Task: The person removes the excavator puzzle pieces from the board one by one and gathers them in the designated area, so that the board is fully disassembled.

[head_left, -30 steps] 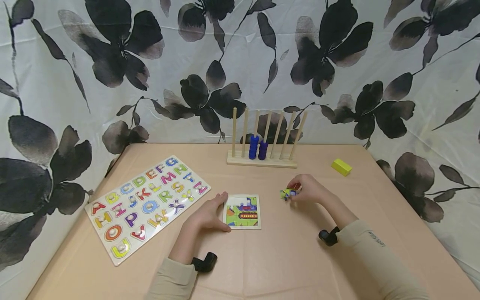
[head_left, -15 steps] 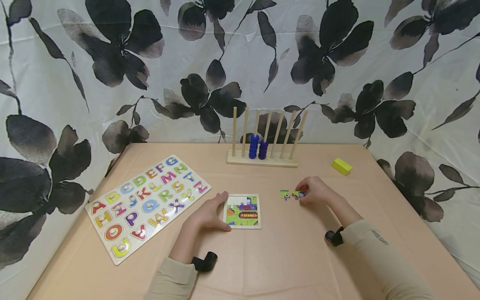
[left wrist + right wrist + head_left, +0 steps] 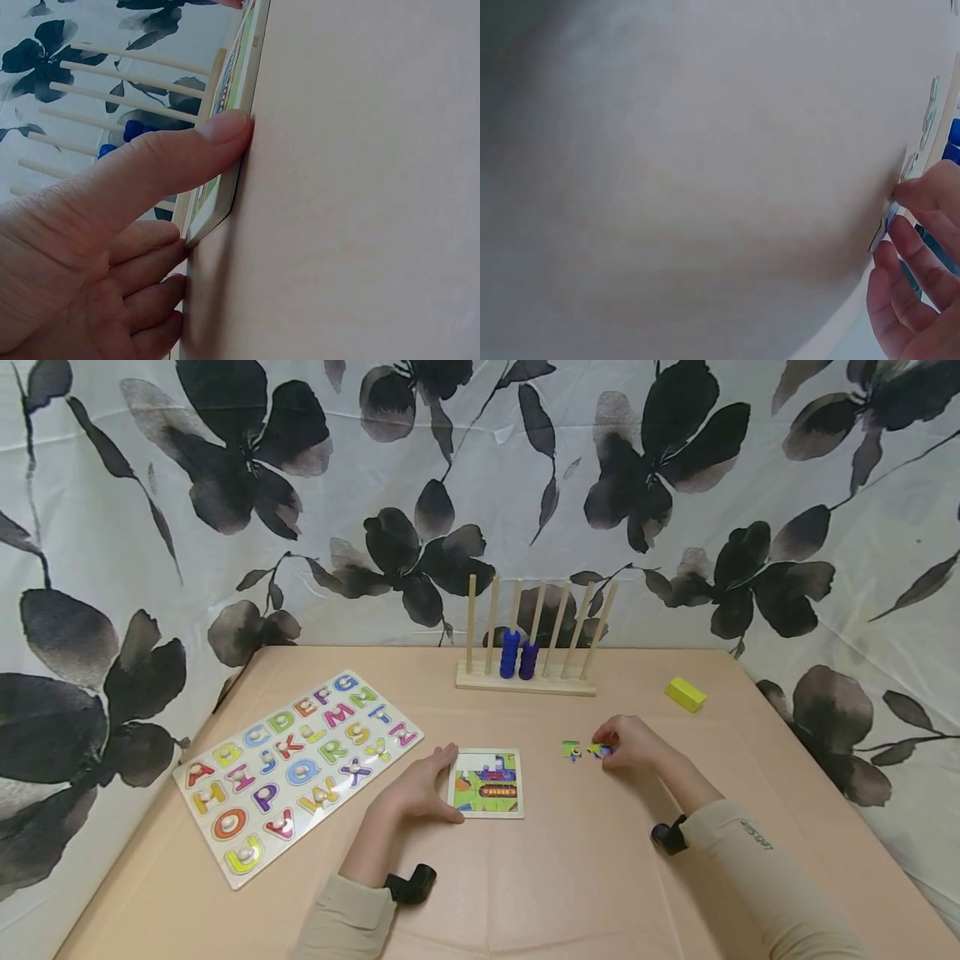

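Note:
A small square jigsaw puzzle (image 3: 486, 783) with a digger-like vehicle picture lies in its white-edged tray in the middle of the table. My left hand (image 3: 420, 789) holds this tray at its near left corner, thumb along the front edge and fingers at the left side; the left wrist view shows the thumb (image 3: 217, 135) on the tray's edge. To the right, my right hand (image 3: 633, 743) pinches a small colourful puzzle piece (image 3: 597, 750) low over the table, between thumb and fingers in the right wrist view. Another loose puzzle piece (image 3: 572, 750) lies just left of it.
A white alphabet puzzle board (image 3: 251, 806) with knobbed letters lies at an angle on the left. Behind stands a wooden peg rack (image 3: 525, 681) carrying blue and purple beads (image 3: 508, 656). A yellow block (image 3: 686, 694) sits at the back right, near the table edge.
My right hand has shifted slightly right with its piece, uncovering the other loose piece. Over the last half second it has stayed in place. My left hand and the tray have not moved.

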### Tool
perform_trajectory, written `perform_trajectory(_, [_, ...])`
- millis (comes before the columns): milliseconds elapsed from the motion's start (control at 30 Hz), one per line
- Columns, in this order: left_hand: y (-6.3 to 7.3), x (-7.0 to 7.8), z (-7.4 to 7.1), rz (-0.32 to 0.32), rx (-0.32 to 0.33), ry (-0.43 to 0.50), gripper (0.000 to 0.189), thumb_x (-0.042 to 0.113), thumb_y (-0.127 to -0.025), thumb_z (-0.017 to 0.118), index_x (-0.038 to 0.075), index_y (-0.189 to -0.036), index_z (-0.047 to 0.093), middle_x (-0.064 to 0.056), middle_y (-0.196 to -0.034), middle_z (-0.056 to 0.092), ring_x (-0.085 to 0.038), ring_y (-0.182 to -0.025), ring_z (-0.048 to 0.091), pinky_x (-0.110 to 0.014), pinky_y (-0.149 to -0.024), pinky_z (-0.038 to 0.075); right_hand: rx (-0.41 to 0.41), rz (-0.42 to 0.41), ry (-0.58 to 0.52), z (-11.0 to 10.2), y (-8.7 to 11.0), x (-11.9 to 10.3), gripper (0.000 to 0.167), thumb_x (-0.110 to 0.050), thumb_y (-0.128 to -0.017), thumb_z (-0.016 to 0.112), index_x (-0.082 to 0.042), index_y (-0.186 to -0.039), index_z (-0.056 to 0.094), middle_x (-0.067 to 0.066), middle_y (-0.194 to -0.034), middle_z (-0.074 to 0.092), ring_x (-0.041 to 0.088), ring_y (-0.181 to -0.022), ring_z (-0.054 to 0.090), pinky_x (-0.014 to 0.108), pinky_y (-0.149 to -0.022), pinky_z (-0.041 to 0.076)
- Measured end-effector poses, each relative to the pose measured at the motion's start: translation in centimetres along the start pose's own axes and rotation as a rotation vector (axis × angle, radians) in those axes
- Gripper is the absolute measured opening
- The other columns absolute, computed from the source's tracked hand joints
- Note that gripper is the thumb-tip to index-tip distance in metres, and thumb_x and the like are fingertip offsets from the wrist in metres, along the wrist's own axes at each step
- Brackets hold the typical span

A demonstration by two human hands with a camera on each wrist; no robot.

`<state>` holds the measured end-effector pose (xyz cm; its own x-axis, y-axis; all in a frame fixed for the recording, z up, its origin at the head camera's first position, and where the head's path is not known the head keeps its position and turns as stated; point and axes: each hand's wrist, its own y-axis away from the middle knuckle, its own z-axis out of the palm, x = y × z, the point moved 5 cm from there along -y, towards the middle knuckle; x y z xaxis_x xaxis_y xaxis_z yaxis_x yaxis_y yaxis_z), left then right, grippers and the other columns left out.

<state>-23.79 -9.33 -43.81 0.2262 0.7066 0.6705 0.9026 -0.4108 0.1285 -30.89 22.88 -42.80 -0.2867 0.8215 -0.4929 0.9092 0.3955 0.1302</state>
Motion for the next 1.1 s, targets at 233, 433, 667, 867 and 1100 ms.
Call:
perform_trajectory(233, [0.0,0.0,-0.1,0.004,0.002,0.005,0.105,0.02,-0.057,0.087,-0.001,-0.141,0.028,-0.012,-0.148,0.026,-0.029,-0.136,0.017,-0.04,-0.11,0.018,-0.001,-0.029,-0.009,-0.1,-0.1,-0.4,0.038,-0.007,-0.065,0.078,0.0,-0.1,0.065,0.008,-0.086,0.06,0.022,-0.078,0.051,0.03,-0.068,0.047])
perform_trajectory(433, [-0.1,0.0,-0.1,0.011,0.0,0.01,0.104,0.02,-0.058,0.087,-0.002,-0.141,0.028,-0.013,-0.148,0.025,-0.029,-0.137,0.017,-0.04,-0.11,0.018,0.008,-0.001,-0.035,-0.2,-0.1,-0.7,0.038,-0.012,-0.071,0.075,-0.002,-0.106,0.064,0.007,-0.091,0.06,0.021,-0.082,0.052,0.028,-0.069,0.047])
perform_trajectory(667, [-0.1,0.0,0.0,-0.001,-0.002,0.003,0.105,0.021,-0.058,0.087,-0.001,-0.142,0.028,-0.012,-0.148,0.025,-0.029,-0.137,0.017,-0.04,-0.11,0.018,0.018,-0.111,-0.133,-0.2,0.0,-2.4,0.038,-0.009,-0.073,0.071,0.003,-0.107,0.063,0.012,-0.094,0.062,0.027,-0.085,0.055,0.036,-0.073,0.049])
perform_trajectory(867, [-0.1,0.0,0.0,0.009,0.001,0.008,0.105,0.02,-0.057,0.087,-0.002,-0.141,0.028,-0.013,-0.148,0.025,-0.03,-0.136,0.017,-0.041,-0.11,0.019,0.027,-0.166,-0.179,0.6,-0.6,-3.8,0.038,-0.008,-0.072,0.07,0.003,-0.107,0.063,0.013,-0.095,0.063,0.026,-0.086,0.056,0.03,-0.071,0.049])
perform_trajectory(1100, [0.0,0.1,-0.1,0.002,0.001,0.011,0.104,0.02,-0.058,0.087,-0.001,-0.141,0.029,-0.012,-0.148,0.025,-0.029,-0.137,0.017,-0.04,-0.11,0.018,0.009,-0.22,-0.181,1.4,-1.6,-6.2,0.037,-0.009,-0.073,0.069,0.002,-0.108,0.064,0.013,-0.097,0.064,0.028,-0.088,0.057,0.04,-0.074,0.05])
